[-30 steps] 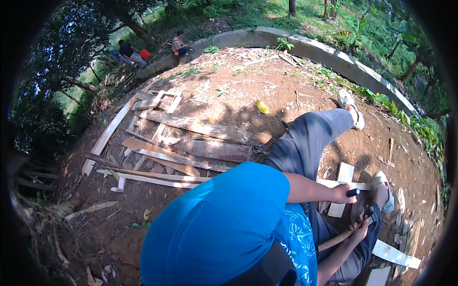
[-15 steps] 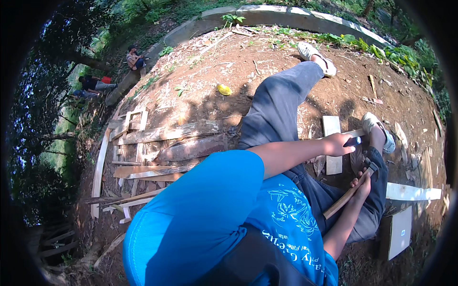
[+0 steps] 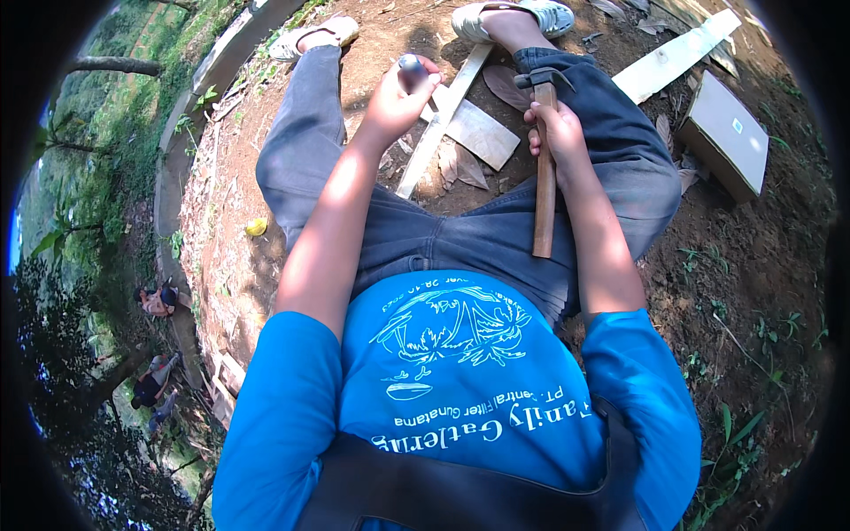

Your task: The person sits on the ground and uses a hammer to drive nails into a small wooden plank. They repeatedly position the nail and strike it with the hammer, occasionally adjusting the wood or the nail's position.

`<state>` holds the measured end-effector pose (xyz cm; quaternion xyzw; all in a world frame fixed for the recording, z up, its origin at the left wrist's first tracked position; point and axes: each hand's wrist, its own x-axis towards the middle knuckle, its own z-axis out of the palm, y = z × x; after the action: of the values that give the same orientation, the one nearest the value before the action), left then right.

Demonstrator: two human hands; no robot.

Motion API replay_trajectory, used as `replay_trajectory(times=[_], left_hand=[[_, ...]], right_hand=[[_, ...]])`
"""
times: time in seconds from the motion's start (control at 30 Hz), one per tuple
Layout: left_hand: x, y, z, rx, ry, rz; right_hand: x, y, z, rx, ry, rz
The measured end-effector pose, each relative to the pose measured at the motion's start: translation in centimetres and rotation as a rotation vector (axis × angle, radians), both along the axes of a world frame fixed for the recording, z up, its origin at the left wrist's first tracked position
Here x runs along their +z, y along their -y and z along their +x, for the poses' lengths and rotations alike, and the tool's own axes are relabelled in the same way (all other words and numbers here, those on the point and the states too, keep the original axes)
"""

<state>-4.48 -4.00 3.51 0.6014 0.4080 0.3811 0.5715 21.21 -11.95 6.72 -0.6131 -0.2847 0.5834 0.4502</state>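
Observation:
My left hand [image 3: 398, 104] is closed round a dark tool handle [image 3: 411, 74] with a shiny rounded end facing up; its lower part is hidden, so its kind is unclear. Under and beside that hand, a narrow wood strip [image 3: 436, 142] slants between my legs. It crosses a short flat board [image 3: 482, 135] lying on the ground. A claw hammer [image 3: 545, 173] is in my right hand [image 3: 560, 133], gripped high on its wooden handle. The hammer's dark head lies above my fingers, by my right shin, and the handle's end points back toward my lap.
To the right lie a pale plank [image 3: 677, 57] and a cardboard box [image 3: 728, 133]. Dry leaves [image 3: 467, 168] litter the soil between my legs. A yellow object [image 3: 257, 227] rests beyond my left knee. Several people sit far left, near a low concrete edging [image 3: 173, 177].
The view has swung round, so my legs and both arms now point up the picture and the wood pile at left has mostly left view. Both hands keep their holds.

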Motion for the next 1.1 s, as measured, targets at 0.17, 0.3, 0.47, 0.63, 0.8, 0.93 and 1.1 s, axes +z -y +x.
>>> replay_trajectory(times=[0.17,0.3,0.47,0.63,0.8,0.93,1.1], left_hand=[[-0.8,0.1,0.8,0.004,0.006,0.038],[-1.3,0.6,1.0,0.006,-0.024,0.026],[-1.5,0.4,0.5,-0.025,0.004,0.029],[-1.2,-0.6,-0.4,-0.115,-0.018,-0.013],[-0.6,-1.2,-1.0,-0.175,-0.081,-0.052],[-1.2,-1.3,-1.4,-0.22,-0.056,-0.071],[-1.2,-1.3,-1.7,-0.241,-0.046,-0.08]], right_hand=[[1.7,-0.5,-1.4,0.021,0.02,0.004],[3.4,-0.8,-2.3,0.066,0.006,0.022],[5.3,-1.1,-3.7,0.089,0.028,-0.004],[7.0,-1.3,-4.9,0.118,0.044,-0.036],[7.3,-1.7,-5.5,0.146,0.05,-0.022],[6.7,-2.1,-5.4,0.131,0.045,-0.042],[6.3,-2.4,-5.7,0.121,0.079,-0.059]])
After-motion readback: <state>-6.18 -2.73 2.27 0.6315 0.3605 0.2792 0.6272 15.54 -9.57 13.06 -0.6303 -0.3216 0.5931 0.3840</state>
